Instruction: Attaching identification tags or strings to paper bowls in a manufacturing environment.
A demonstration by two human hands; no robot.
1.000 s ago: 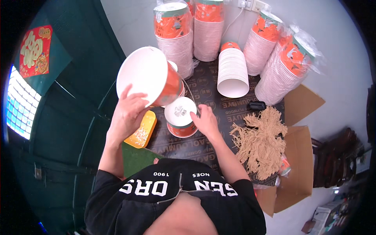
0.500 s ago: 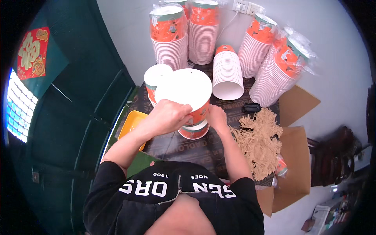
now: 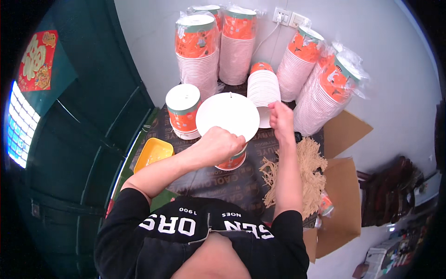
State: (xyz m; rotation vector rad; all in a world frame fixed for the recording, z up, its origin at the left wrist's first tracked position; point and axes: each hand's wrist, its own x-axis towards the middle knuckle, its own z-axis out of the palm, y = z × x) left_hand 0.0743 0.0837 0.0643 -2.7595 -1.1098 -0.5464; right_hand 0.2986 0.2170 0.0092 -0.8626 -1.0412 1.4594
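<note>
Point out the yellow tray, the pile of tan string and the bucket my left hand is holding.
Yellow tray point(image 3: 153, 153), head view, on its inner floor.
Pile of tan string point(image 3: 310, 173), head view, on the middle of the bundle.
Bucket point(image 3: 227, 116), head view, on its white inside, above the left hand point(image 3: 218, 145).

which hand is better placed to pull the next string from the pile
Right, probably. The right hand is raised just above the string pile on that side; the left hand grips the white bucket.
</note>
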